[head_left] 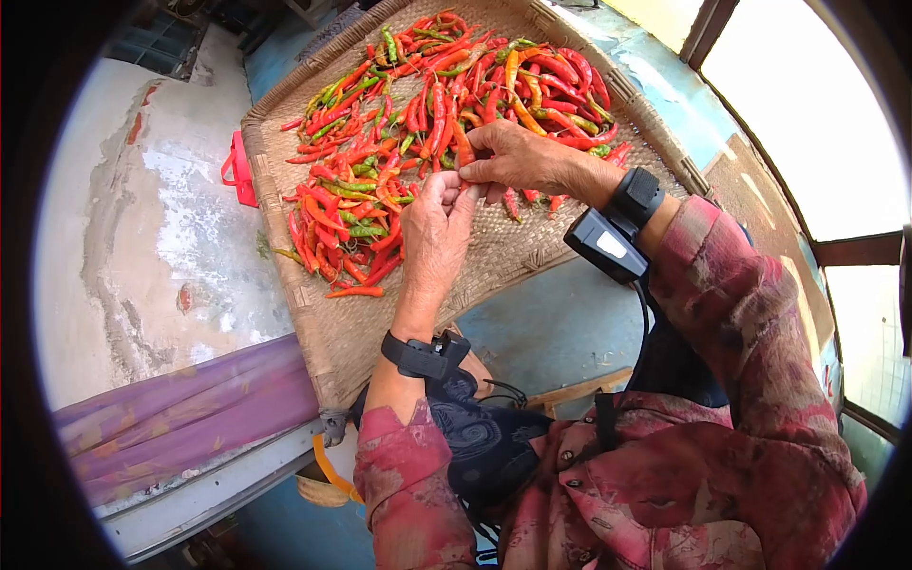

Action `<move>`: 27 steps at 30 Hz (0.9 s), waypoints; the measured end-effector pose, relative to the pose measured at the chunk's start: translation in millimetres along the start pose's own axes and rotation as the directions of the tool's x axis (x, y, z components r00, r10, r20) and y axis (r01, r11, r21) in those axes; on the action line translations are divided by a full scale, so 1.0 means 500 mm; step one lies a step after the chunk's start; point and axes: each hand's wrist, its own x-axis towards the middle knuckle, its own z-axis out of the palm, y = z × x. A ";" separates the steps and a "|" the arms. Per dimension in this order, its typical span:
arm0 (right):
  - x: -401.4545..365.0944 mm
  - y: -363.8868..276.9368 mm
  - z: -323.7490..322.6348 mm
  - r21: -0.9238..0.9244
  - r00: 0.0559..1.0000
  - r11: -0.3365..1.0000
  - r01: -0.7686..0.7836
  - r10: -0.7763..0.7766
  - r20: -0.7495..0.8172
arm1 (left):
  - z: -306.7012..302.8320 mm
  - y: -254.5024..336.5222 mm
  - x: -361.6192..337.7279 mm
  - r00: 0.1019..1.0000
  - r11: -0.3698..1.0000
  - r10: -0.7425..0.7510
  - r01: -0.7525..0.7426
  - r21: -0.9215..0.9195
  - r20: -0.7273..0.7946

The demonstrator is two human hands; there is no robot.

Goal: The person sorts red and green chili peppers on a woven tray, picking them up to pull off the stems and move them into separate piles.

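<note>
A large woven tray (361, 323) lies tilted before me, covered with several red, orange and green chili peppers (399, 114). My left hand (435, 233) and my right hand (518, 157) meet over the middle of the tray. Both pinch one red-orange chili (463, 147) between their fingertips. Each wrist carries a black band with a small device: left wristband (425, 355), right wristband (635, 198).
A red plastic object (239, 169) sits at the tray's left edge on a worn concrete floor (142, 237). Purple cloth (180, 418) lies at the lower left. A blue surface (560, 323) shows under the tray. A window frame (845, 249) stands at right.
</note>
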 end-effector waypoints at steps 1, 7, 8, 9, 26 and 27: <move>0.002 0.003 -0.006 0.022 0.999 1.000 -0.021 0.021 0.033 | -0.003 -0.003 0.003 0.999 0.996 0.039 -0.037 0.075 -0.026; -0.018 -0.001 -0.090 -0.579 0.980 0.797 0.172 -0.197 0.020 | -0.102 -0.031 0.031 0.930 0.952 0.134 -0.024 0.304 -0.344; -0.022 0.005 -0.104 -0.644 0.983 0.749 0.156 -0.180 0.029 | -0.127 -0.042 0.035 0.892 0.935 0.179 -0.023 0.355 -0.416; -0.026 0.010 -0.116 -0.645 0.983 0.748 0.155 -0.180 0.028 | -0.156 -0.063 0.039 0.879 0.902 0.188 0.022 0.431 -0.438; -0.072 0.099 -0.098 -0.982 0.994 0.154 0.108 0.009 0.111 | -0.194 -0.076 0.044 0.857 0.627 0.303 0.150 0.764 -0.417; -0.072 0.099 -0.097 -0.979 0.990 0.144 0.142 -0.023 0.140 | -0.186 -0.074 0.045 0.868 0.653 0.316 0.094 0.751 -0.384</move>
